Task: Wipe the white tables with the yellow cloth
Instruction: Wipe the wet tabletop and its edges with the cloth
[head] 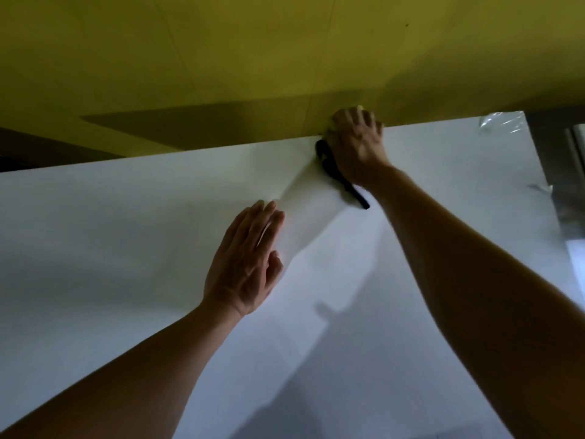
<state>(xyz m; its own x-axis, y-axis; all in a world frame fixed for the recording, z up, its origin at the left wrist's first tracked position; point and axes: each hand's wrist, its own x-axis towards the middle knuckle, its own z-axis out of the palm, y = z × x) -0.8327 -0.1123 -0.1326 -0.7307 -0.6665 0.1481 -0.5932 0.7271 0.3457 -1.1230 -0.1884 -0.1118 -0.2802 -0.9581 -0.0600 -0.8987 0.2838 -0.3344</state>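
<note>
The bench (158, 232) looks smooth, white and faintly glossy; clear shiny plastic film (500, 122) clings at two o'clock.

1. A yellow floor (196, 52) fills the upper part of the view, crossed by thin seam lines.
2. A dark angular shadow (190, 125) lies on it.
3. At the far right stands a grey metallic frame (566, 160), blurred.
4. Light is dim and soft.
5. Clear plastic film (500, 122) curls at the right corner.
</note>
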